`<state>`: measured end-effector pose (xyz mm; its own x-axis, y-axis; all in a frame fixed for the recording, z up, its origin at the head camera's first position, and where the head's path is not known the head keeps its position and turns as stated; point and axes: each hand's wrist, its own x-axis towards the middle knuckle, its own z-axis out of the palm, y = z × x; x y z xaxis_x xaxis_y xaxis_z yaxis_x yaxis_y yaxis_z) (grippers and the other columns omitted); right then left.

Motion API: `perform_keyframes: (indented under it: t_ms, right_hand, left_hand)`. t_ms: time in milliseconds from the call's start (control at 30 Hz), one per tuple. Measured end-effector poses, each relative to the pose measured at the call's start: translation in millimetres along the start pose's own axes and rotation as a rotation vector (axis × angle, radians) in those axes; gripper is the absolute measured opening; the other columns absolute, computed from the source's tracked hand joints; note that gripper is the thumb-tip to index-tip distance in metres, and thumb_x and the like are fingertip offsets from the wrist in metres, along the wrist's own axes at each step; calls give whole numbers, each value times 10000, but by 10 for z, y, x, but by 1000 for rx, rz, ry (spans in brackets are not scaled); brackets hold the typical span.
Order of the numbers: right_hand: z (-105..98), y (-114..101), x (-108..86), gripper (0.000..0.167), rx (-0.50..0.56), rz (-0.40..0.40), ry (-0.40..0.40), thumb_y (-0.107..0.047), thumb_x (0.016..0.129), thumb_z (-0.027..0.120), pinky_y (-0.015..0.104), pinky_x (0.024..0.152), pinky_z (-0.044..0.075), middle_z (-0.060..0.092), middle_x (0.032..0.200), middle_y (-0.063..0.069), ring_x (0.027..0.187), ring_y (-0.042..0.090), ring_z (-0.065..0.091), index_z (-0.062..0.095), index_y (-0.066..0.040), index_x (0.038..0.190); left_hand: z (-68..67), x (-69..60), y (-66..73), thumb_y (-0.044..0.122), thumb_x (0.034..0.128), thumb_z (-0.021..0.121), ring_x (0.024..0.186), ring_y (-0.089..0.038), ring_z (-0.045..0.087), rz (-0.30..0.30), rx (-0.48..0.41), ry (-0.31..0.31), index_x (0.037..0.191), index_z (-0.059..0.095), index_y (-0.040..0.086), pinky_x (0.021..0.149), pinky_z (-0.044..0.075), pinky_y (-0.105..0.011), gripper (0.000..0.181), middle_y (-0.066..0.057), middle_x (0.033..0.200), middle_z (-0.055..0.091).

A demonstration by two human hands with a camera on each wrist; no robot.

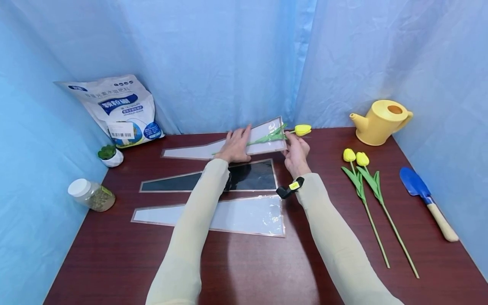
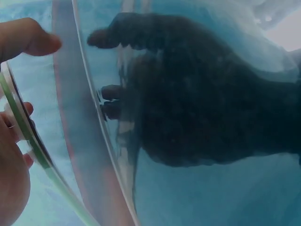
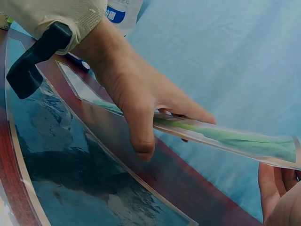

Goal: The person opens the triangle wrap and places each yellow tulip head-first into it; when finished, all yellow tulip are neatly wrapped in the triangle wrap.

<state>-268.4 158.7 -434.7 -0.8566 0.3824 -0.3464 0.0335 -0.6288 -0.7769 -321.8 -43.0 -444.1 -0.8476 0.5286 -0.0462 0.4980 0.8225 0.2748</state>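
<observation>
A white, clear-fronted flower sleeve (image 1: 267,129), tapered toward the left, is at the far side of the table, with a yellow tulip (image 1: 303,129) in it. The bloom sticks out past the wide right end; green leaves (image 3: 254,143) show through the film. My left hand (image 1: 237,146) holds the sleeve across its middle, thumb on the near side and fingers across to the far side. At the wide end, my right hand (image 1: 297,154) has its fingertips at the tulip's stem just below the bloom; their exact contact is partly hidden.
A black-faced sleeve (image 1: 251,178) and another white sleeve (image 1: 248,216) lie nearer. Two tulips (image 1: 362,159), a yellow watering can (image 1: 381,123) and a blue trowel (image 1: 415,182) are right. Left are a fertilizer bag (image 1: 122,110), potted succulent (image 1: 112,156) and jar (image 1: 93,195).
</observation>
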Motion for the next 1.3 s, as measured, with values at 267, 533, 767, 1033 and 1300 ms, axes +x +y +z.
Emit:
perform_keyframes:
  t_ms: [267,533,767,1033,1300]
  right_hand:
    - [2,-8,4,101,-10,-7,-8,-84,931,667,206,484,504,677,730,-25,625,75,690,581,-135,924]
    - [-103,-105,3,328,-147,-57,-31,-187,968,639,212,530,524,615,1003,-10,680,83,669,411,-197,1205]
    - [-192,-231,21,203,-246,-91,-68,-322,1053,475,250,695,610,599,1055,-28,840,109,708,502,-189,1204]
    - [-169,-235,17,271,-349,-134,-88,-272,1049,504,223,763,567,615,982,-27,925,122,641,606,-105,1236]
    - [-142,-145,22,235,-429,-274,-95,-217,1001,603,292,822,531,563,985,-71,947,88,608,534,-130,1208]
  left_hand:
    - [24,21,-10,264,856,725,1408,-319,368,-4,-24,12,1622,49,109,1231,258,-474,1033,-173,1532,342]
    - [25,16,-14,247,849,697,1346,-306,381,-5,-85,12,1622,59,118,1164,324,-481,1011,-180,1506,342]
    - [31,1,-50,243,836,693,1277,-293,406,-10,-103,29,1621,85,115,1092,365,-469,1001,-172,1463,376]
    - [38,-4,-55,263,850,696,1230,-271,407,-17,-95,30,1621,85,117,1049,372,-448,995,-156,1447,384]
    - [10,-4,-24,261,839,699,1168,-261,405,-14,-88,36,1620,95,110,1041,368,-440,999,-148,1389,401]
